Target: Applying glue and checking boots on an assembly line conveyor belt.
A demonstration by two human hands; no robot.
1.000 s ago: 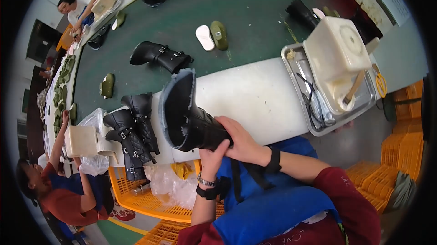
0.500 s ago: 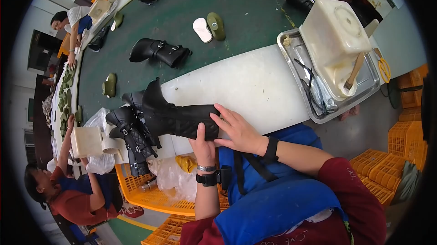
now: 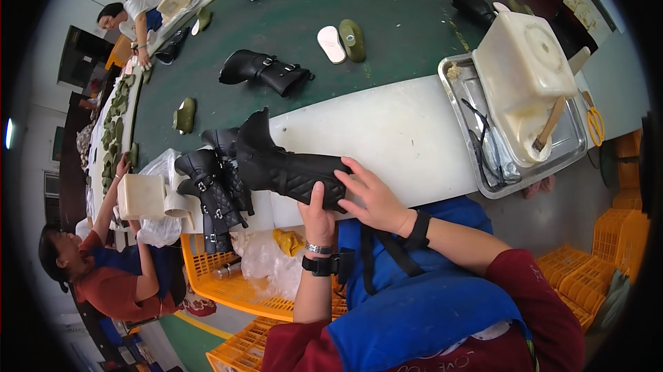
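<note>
A black boot (image 3: 290, 170) with a quilted shaft lies on its side in front of me, over the near edge of the white work board (image 3: 380, 123). Its foot end points left and away. My left hand (image 3: 318, 221) grips the near side of the shaft end, thumb upright against it and its other fingers mostly hidden. At the same end, my right hand (image 3: 376, 199) is closed around the edge, fingertips on top. Several more black buckled boots (image 3: 210, 185) are bunched just left of the held one.
On the green belt lie another black boot (image 3: 266, 72), a white insole (image 3: 331, 44) and olive shoe parts (image 3: 352, 40). At right, a metal tray (image 3: 487, 182) carries a cream container (image 3: 528, 54) and a brush (image 3: 548, 127). An orange crate (image 3: 207, 279) stands below; a co-worker (image 3: 114, 282) works at left.
The view has swung, so the surroundings sit farther right. The boot has rolled slightly, showing more of its quilted side; both hands stay at its shaft end.
</note>
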